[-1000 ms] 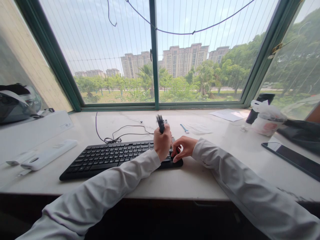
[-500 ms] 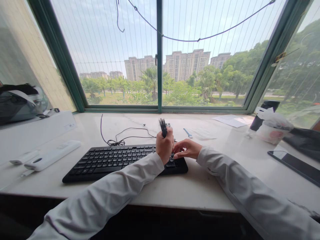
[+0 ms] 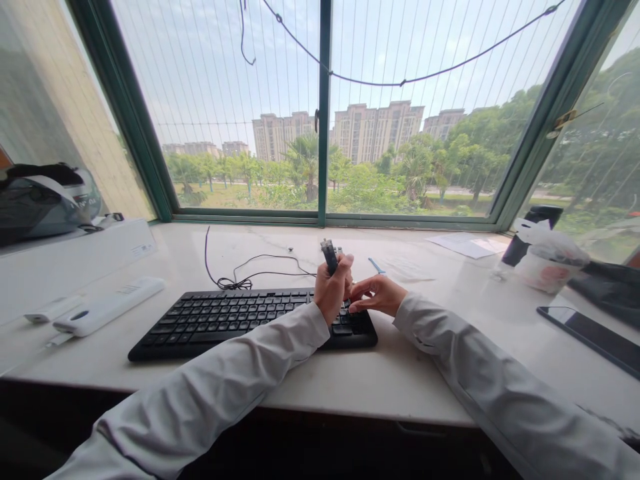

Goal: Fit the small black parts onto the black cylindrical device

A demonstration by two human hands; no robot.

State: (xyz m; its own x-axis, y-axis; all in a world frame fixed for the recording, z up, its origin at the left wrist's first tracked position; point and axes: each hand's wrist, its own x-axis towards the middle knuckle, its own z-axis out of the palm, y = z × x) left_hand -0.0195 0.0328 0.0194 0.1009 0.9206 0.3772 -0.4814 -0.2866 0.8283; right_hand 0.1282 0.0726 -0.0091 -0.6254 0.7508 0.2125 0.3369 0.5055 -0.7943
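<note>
A black keyboard (image 3: 220,321) lies on the pale desk, its right end under both hands. My left hand (image 3: 330,292) is closed in a fist above the keyboard's right side, around a short black tool (image 3: 329,253) that sticks up from it with a pale, metallic-looking tip. The tool's lower part is hidden by my fingers, so its kind is unclear. Close beside it, my right hand (image 3: 377,295) is bent low over the right-hand keys, thumb and fingertips drawn together. Whatever sits between those fingertips is too small to make out.
Behind my hands lie several small dark pieces (image 3: 340,250) and a blue stick-like tool (image 3: 376,265). A thin black cable (image 3: 270,273) runs behind the keyboard. White devices (image 3: 107,308) are at left; a phone (image 3: 590,337), a bagged tub (image 3: 547,267) and paper (image 3: 465,244) are at right.
The tool in my left hand has turned slightly, so its upper end shows at another angle. My right hand stays at the same keys. The whole view has shifted a little.
</note>
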